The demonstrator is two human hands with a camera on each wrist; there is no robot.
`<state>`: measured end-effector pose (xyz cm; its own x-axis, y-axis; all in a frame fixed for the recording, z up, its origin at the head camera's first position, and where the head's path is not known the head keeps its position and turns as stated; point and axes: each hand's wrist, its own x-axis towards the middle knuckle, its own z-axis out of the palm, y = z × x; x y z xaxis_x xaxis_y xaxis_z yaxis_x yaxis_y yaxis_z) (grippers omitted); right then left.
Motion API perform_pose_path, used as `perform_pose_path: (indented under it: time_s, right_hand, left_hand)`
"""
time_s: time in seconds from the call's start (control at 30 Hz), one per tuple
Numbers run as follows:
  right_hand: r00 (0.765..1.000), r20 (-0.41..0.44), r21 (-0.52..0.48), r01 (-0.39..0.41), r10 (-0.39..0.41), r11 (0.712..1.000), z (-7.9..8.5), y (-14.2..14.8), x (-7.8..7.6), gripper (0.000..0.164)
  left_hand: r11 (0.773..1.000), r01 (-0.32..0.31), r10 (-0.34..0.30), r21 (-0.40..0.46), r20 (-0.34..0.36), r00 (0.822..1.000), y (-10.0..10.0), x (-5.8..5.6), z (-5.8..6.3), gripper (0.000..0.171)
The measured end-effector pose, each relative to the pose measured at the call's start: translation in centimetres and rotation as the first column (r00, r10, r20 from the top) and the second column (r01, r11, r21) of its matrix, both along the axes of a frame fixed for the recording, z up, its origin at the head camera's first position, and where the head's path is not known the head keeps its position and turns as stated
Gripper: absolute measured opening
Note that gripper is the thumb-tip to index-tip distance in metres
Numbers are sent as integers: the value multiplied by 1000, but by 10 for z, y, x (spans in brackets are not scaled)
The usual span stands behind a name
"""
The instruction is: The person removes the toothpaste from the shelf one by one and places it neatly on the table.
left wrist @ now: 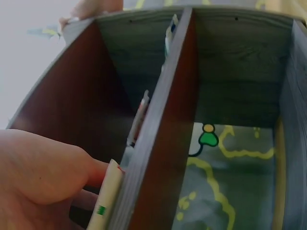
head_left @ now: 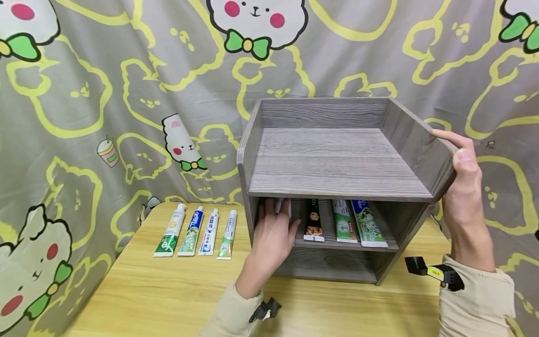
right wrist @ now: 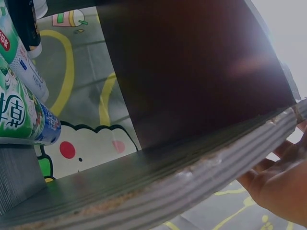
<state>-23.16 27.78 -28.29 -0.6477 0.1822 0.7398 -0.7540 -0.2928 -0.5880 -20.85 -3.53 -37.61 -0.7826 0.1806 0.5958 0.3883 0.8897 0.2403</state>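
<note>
A grey wood-grain desktop shelf (head_left: 326,161) stands on the table. My left hand (head_left: 271,238) reaches into the left end of its middle compartment and grips a white toothpaste tube (head_left: 283,206), mostly covered by the fingers. In the left wrist view, the pale end of a tube (left wrist: 106,196) shows beside that hand at the board's edge. To its right lie a black toothpaste tube (head_left: 314,222), a green-and-white one (head_left: 345,221) and a blue-and-green one (head_left: 369,224). My right hand (head_left: 465,187) grips the front upper corner of the right side panel, thumb on top.
Several toothpaste tubes (head_left: 191,231) lie in a row on the wooden table (head_left: 168,295), left of the shelf. Below the tubes is a lower compartment (head_left: 328,264). A patterned curtain (head_left: 126,93) hangs close behind the table.
</note>
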Motion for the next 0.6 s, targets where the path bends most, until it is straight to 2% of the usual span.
perform_pose_path:
  time_s: [0.13, 0.33, 0.4, 0.6]
  right_hand:
    - [1000, -12, -13, -21, 20, 1000, 0, 0, 0, 45]
    - [1000, 7, -4, 14, -14, 1000, 1, -1, 1, 45]
    - [1000, 13, 3, 17, -18, 1000, 1, -1, 1, 45]
    - [1000, 7, 4, 7, -7, 1000, 1, 0, 0, 45]
  left_hand:
    - [1000, -10, 9, 15, 51, 999, 2, -7, -2, 54]
    - [992, 35, -61, 125, 211, 975, 1, -13, -1, 60]
    - [986, 52, -85, 156, 215, 973, -1, -12, -2, 61]
    - [977, 119, -140, 176, 117, 983, -5, -3, -4, 57]
